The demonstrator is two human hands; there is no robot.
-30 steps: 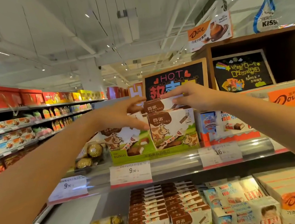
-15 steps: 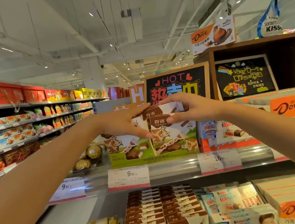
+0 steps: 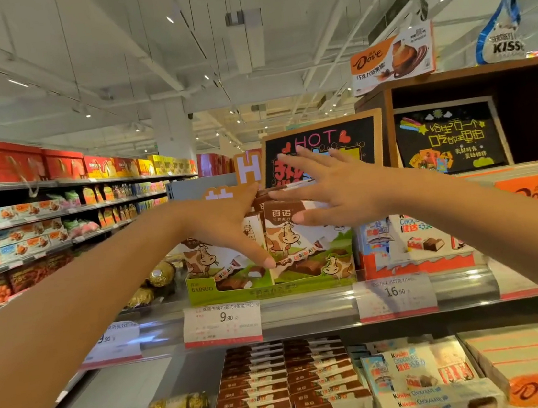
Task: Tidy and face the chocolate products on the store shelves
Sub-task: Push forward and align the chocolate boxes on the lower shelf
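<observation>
On the upper shelf [image 3: 307, 304], straight ahead at arm's reach: green display tray [image 3: 271, 290] with two columns of upright cow-print chocolate boxes. Right front box [image 3: 300, 250] faces out, long axis vertical, a flat box top just visible above it. Left front box [image 3: 213, 261] stands beside it, touching or nearly so.

Left hand [image 3: 226, 226] comes in from the left, fingers straight, thumb down across the seam between the two boxes, fingertips at the upper corner of the right box. Not gripping, just pressing or touching. Right hand [image 3: 334, 192] comes from the right, fingers spread wide and straight, lower fingers lying on the right box's top front, upper fingers up off it in front of the HOT chalkboard sign [image 3: 364, 134]. Holds nothing.

Key relation: right box sits between the two hands, both about equally near; left hand at its left edge, right hand over its top right. Judgement: squaring the stack, next likely a push back or nudge sideways to align the faces.

Kinder boxes [image 3: 427, 238] right of the tray, Ferrero balls [image 3: 161, 273] left. Price tag 9.90 [image 3: 223, 323] below the tray. More of the same boxes on the lower shelf.
</observation>
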